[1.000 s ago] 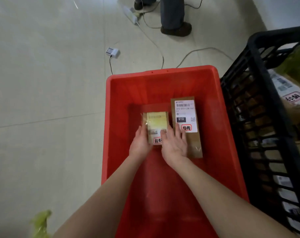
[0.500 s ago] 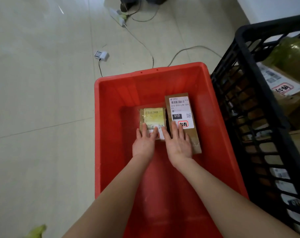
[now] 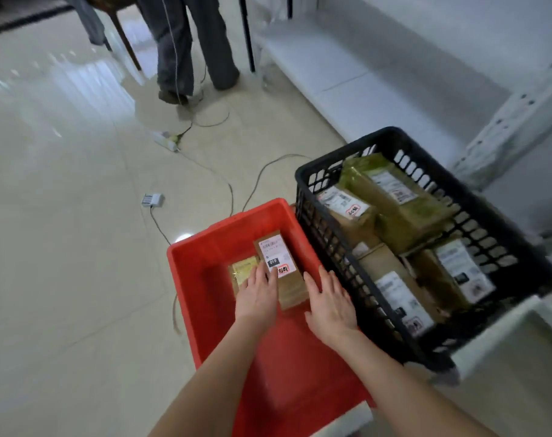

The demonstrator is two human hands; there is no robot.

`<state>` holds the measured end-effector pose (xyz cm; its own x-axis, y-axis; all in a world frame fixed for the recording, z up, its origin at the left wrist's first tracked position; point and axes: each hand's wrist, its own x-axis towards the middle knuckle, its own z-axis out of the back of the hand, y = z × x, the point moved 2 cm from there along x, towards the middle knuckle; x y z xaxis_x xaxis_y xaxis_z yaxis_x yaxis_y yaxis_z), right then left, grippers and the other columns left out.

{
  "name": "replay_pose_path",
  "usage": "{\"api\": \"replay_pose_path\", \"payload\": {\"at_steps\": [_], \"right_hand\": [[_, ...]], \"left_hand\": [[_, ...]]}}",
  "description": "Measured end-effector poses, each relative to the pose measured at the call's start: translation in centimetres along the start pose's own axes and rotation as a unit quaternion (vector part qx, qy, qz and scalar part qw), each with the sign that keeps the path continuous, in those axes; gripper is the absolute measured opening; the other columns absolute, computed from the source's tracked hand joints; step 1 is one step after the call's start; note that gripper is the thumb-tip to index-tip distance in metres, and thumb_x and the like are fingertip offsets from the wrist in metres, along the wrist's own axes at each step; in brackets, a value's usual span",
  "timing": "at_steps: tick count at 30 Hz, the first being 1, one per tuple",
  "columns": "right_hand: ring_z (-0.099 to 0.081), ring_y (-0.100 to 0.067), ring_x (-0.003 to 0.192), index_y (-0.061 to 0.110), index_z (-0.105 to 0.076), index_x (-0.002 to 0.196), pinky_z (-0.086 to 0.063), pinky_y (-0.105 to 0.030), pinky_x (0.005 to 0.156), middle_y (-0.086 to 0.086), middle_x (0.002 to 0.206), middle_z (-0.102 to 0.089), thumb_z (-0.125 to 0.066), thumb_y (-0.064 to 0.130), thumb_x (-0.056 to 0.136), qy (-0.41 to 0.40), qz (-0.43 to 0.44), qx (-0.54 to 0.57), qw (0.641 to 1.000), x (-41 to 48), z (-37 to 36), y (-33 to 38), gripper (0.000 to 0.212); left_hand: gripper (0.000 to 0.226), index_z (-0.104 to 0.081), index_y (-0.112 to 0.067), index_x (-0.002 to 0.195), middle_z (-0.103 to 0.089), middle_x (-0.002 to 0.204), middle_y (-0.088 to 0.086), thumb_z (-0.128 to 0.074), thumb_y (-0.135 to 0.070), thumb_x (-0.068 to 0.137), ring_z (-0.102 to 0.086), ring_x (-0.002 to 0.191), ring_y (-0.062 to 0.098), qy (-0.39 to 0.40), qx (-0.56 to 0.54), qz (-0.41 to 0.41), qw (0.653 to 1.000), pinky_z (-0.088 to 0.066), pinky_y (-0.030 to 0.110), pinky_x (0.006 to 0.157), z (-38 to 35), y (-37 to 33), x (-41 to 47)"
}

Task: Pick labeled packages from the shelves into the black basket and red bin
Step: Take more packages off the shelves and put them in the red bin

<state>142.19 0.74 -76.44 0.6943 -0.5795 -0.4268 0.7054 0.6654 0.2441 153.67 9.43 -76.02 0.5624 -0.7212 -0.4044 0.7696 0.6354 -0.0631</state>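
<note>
Two empty, straight-fingered hands: left hand over the brown package, right hand just beside it. Probably light and stiff; pinch its long edges.

In the bin a small package lies beside a longer package, the small one leftmost. Just right of the bin stands the basket, holding more packages.

Single head-worn wide-angle view: the camera looks forward and steeply down from close above the red bin, with the wearer's left hand and right hand near centre frame. The black basket fills the right side, and the floor runs ahead to a bystander's legs at the top edge.
</note>
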Motion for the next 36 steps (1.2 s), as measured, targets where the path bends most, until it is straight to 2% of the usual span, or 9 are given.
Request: {"api": "replay_pose_path", "payload": {"at_steps": [3,7,11,16,19,23,27,31,36], "right_hand": [[0.002,-0.025,0.148,0.026,-0.005,0.153,-0.016,-0.041,0.117,-0.005,0.160,0.004,-0.054,0.032,0.094,-0.039,-0.038,0.028,0.998,-3.6,5.2,-1.9,0.077],[-0.002,-0.027,0.147,0.026,-0.007,0.152,-0.020,-0.042,0.116,-0.008,0.160,-0.001,-0.055,0.034,0.093,-0.102,-0.091,0.038,0.990,-8.6,11.3,-6.6,0.077],[-0.001,-0.028,0.147,0.025,-0.010,0.152,-0.017,-0.042,0.116,-0.007,0.160,-0.001,-0.055,0.033,0.093,-0.154,-0.159,0.041,0.974,-14.6,16.0,-13.4,0.075],[-0.007,-0.031,0.146,0.023,-0.015,0.150,-0.021,-0.045,0.115,-0.008,0.159,-0.008,-0.059,0.034,0.091,-0.222,-0.232,0.053,0.945,-23.2,20.3,-22.4,0.074],[-0.016,-0.031,0.142,0.023,-0.022,0.147,-0.027,-0.042,0.111,-0.010,0.155,-0.016,-0.061,0.030,0.088,-0.260,-0.258,0.043,0.930,-28.9,21.4,-27.5,0.072],[-0.013,-0.029,0.144,0.022,-0.025,0.146,-0.025,-0.041,0.114,-0.007,0.155,-0.016,-0.062,0.027,0.087,-0.278,-0.290,0.050,0.914,-36.6,22.4,-35.1,0.070],[-0.013,-0.030,0.144,0.023,-0.024,0.147,-0.025,-0.042,0.114,-0.008,0.156,-0.016,-0.061,0.027,0.089,-0.306,-0.337,0.050,0.889,-43.2,23.7,-42.3,0.069],[-0.007,-0.030,0.146,0.023,-0.020,0.149,-0.021,-0.044,0.116,-0.008,0.159,-0.011,-0.056,0.028,0.093,-0.325,-0.369,0.080,0.867,-46.5,25.0,-47.5,0.067],[-0.020,-0.029,0.140,0.021,-0.019,0.149,-0.031,-0.041,0.109,-0.010,0.154,-0.017,-0.055,0.037,0.092,-0.351,-0.366,0.102,0.856,-46.1,28.2,-51.5,0.069]], "left_hand": [[0.080,-0.007,-0.015,0.151,0.000,0.159,0.012,-0.056,-0.015,0.088,-0.009,0.146,0.029,-0.023,0.042,-0.067,0.997,-0.028,0.039,0.111,5.0,-3.8,-1.3],[0.074,-0.009,-0.014,0.152,-0.002,0.159,0.012,-0.050,-0.018,0.090,-0.008,0.146,0.028,-0.060,0.070,-0.151,0.984,-0.023,0.039,0.114,10.4,-11.2,-2.9],[0.080,-0.014,-0.015,0.150,-0.005,0.158,0.012,-0.061,-0.025,0.086,-0.012,0.145,0.029,-0.094,0.098,-0.234,0.963,-0.023,0.039,0.115,14.3,-20.4,-5.8],[0.080,-0.012,-0.015,0.151,-0.004,0.159,0.012,-0.060,-0.029,0.089,-0.010,0.146,0.028,-0.122,0.113,-0.320,0.933,-0.024,0.040,0.115,16.9,-33.0,-11.0],[0.071,-0.021,-0.013,0.148,-0.009,0.158,0.012,-0.059,-0.025,0.089,-0.012,0.145,0.027,-0.138,0.112,-0.366,0.913,-0.025,0.039,0.114,16.9,-40.3,-14.6],[0.070,-0.023,-0.016,0.145,-0.018,0.153,0.010,-0.060,-0.026,0.087,-0.022,0.141,0.026,-0.153,0.108,-0.419,0.888,-0.028,0.038,0.112,16.5,-50.4,-19.8],[0.072,-0.018,-0.017,0.148,-0.017,0.155,0.009,-0.058,-0.026,0.089,-0.023,0.142,0.027,-0.155,0.095,-0.455,0.872,-0.030,0.040,0.110,16.7,-59.1,-24.6],[0.073,-0.015,-0.019,0.149,-0.009,0.159,0.005,-0.057,-0.027,0.090,-0.019,0.143,0.026,-0.143,0.061,-0.471,0.868,-0.036,0.042,0.107,17.6,-64.4,-26.9],[0.059,-0.025,-0.016,0.145,-0.019,0.155,0.006,-0.051,-0.029,0.094,-0.035,0.135,0.024,-0.152,-0.031,-0.458,0.875,-0.046,0.042,0.099,20.6,-68.9,-25.2]]}}
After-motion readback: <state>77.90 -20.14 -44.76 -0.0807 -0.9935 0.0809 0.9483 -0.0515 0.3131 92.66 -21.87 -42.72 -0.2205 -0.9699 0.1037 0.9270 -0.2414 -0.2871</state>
